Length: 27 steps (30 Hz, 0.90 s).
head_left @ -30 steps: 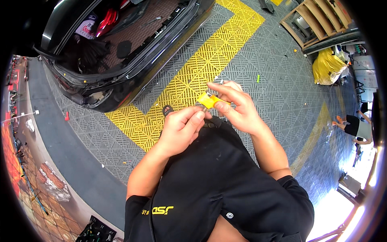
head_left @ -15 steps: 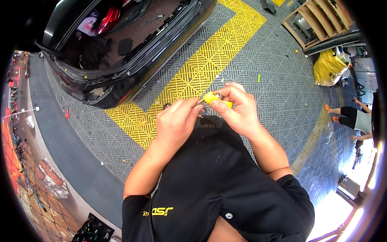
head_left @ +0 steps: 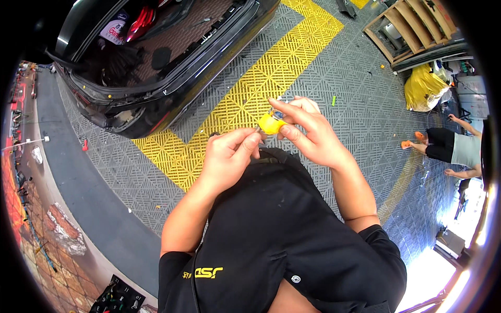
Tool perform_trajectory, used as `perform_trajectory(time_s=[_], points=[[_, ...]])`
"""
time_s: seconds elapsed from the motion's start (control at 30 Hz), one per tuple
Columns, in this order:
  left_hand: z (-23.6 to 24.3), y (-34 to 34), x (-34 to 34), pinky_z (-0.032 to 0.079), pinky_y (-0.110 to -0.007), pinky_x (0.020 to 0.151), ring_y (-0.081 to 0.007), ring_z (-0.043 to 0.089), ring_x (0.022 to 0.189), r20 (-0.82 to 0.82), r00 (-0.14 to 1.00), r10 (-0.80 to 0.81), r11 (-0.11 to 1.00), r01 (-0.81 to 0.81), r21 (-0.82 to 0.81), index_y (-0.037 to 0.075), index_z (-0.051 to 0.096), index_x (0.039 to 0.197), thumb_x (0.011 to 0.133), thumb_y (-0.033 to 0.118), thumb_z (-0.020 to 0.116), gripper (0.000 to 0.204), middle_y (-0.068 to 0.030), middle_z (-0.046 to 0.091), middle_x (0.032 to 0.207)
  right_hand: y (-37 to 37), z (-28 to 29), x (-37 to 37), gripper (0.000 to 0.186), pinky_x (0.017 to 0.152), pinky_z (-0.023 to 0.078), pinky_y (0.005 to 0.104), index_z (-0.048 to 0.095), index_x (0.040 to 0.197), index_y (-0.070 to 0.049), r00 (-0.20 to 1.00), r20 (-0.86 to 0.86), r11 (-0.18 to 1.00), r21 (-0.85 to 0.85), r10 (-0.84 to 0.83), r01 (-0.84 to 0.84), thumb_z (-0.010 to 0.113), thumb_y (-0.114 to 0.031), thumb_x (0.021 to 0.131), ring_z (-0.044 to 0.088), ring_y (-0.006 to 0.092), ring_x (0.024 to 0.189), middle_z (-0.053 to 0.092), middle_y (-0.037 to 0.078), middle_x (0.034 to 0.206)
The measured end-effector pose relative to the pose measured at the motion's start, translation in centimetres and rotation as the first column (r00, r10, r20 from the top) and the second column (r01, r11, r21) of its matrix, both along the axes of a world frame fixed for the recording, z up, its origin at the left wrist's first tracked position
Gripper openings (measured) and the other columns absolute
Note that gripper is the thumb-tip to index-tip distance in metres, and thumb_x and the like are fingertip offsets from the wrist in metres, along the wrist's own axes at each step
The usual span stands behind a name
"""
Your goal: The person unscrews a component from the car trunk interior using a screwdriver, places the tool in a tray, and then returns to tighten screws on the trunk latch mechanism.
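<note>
My right hand [head_left: 305,133] holds a small yellow part [head_left: 271,124] with a silvery end between thumb and fingers, in front of my chest. My left hand [head_left: 228,156] is pinched right beside it, its fingertips touching the yellow part's lower left side. Whether the left hand grips something of its own is hidden by the fingers. Both forearms come up from my black shirt [head_left: 271,229].
A black car with its boot open [head_left: 151,57] stands ahead to the left on grey and yellow grid floor tiles [head_left: 261,78]. A wooden pallet [head_left: 412,26] and a yellow bag [head_left: 425,88] lie far right. Another person [head_left: 449,148] crouches at the right. A tool tray [head_left: 117,300] sits bottom left.
Both hands rose slightly with the yellow part held between them. The person at the right has shifted a little.
</note>
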<state>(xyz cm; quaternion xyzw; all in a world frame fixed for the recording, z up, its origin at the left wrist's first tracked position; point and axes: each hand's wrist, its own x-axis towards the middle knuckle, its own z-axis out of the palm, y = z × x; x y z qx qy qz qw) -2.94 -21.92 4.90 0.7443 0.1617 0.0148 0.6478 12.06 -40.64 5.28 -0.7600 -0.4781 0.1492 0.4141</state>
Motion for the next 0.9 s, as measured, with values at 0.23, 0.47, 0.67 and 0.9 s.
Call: perform_trajectory(time_s=[0.23,0.47,0.67,0.9], points=[[-0.6,1.3,-0.3,0.029,-0.019,0.039,-0.0028,0.041,0.040,-0.008,0.926,-0.378,0.693,0.277,-0.666,-0.002,0.070,0.106,0.111,0.040,0.049,0.047,-0.0038,0.065,0.067,0.5,0.9,-0.4,0.041,0.093,0.043,0.0380,0.069,0.134,-0.014,0.985,-0.101,0.988,0.082,0.137,-0.129,0.070,-0.030,0.096,0.054,0.0239,0.099,0.063,0.005,0.096],[-2.8,-0.8,1.2,0.049,-0.031,0.051,-0.0197,0.066,0.061,0.436,0.895,-0.097,0.826,-0.172,0.537,0.003,0.070,0.105,0.100,0.023,0.067,0.021,-0.0100,0.068,0.077,1.4,-1.7,-1.9,0.036,0.084,0.048,0.0382,0.071,0.115,-0.001,0.960,-0.183,0.972,0.069,-0.211,0.226,0.073,-0.031,0.095,0.061,0.0238,0.085,0.065,0.007,0.086],[-2.5,-0.8,0.6,0.053,-0.036,0.055,-0.0260,0.068,0.065,0.377,0.924,-0.064,0.539,-0.286,0.792,0.006,0.069,0.099,0.093,0.014,0.074,0.011,-0.0089,0.069,0.080,1.5,-2.3,-2.4,0.043,0.088,0.048,0.0384,0.066,0.128,0.002,0.944,-0.261,0.973,0.064,-0.200,0.223,0.069,-0.029,0.099,0.064,0.0233,0.083,0.072,0.006,0.085],[-3.1,-0.4,1.0,0.052,-0.034,0.054,-0.0240,0.068,0.060,0.433,0.901,0.015,0.710,-0.315,0.630,0.003,0.069,0.097,0.100,0.017,0.067,0.014,-0.0108,0.069,0.077,0.7,-1.9,-2.0,0.053,0.097,0.042,0.0387,0.056,0.146,-0.004,0.991,-0.052,0.989,0.076,-0.120,0.124,0.064,-0.030,0.101,0.058,0.0221,0.099,0.075,0.001,0.087]])
